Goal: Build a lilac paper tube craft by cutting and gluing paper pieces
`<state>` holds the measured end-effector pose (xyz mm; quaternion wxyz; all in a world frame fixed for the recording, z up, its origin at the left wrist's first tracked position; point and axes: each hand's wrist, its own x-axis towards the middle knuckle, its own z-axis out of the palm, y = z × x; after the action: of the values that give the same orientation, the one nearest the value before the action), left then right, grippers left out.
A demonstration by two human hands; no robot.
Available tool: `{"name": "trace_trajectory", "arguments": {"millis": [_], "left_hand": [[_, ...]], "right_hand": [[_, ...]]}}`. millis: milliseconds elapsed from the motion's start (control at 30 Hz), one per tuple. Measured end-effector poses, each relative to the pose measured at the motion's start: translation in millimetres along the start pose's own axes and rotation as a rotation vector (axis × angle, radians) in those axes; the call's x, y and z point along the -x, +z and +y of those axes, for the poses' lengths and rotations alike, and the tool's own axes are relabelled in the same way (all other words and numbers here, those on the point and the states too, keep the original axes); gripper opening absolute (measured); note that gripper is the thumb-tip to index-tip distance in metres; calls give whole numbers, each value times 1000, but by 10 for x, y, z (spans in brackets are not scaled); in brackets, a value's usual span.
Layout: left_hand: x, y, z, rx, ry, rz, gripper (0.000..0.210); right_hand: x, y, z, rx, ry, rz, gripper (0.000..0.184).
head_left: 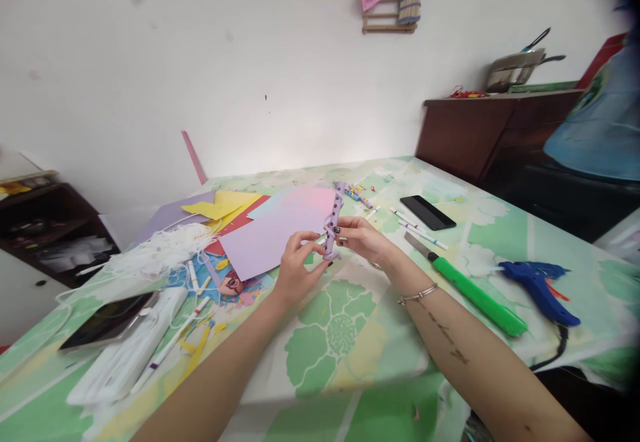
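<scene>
Between my two hands stands a narrow purple paper roll (337,210) with black dots and thin strips twisted around it, held nearly upright above the table. My left hand (299,265) pinches its lower end between thumb and fingers. From the other side, my right hand (364,237) grips it around the lower middle, fingers closed. Behind my left hand lies a sheet of lilac paper (273,245). A small multicoloured paper piece (357,193) rests just beyond the roll.
On the right lie a green-handled knife (475,292), a blue glue gun (537,289), a black phone (427,211) and several markers (420,232). Leftward are tangled white string (160,249), a dark-screened phone (110,319), a white case (130,349) and yellow paper scraps (200,349).
</scene>
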<state>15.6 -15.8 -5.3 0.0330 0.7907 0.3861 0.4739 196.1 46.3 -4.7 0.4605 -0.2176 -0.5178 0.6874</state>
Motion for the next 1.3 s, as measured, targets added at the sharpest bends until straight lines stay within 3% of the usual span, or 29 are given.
{"name": "trace_trajectory", "arguments": {"millis": [900,1300], "left_hand": [[25,42,-10,69,-7,-69,4],[15,-8,18,91,25,-118,11]], "right_hand": [[1,62,22,-26,26,61,21],[25,92,-2,-17,31,53,19]]}}
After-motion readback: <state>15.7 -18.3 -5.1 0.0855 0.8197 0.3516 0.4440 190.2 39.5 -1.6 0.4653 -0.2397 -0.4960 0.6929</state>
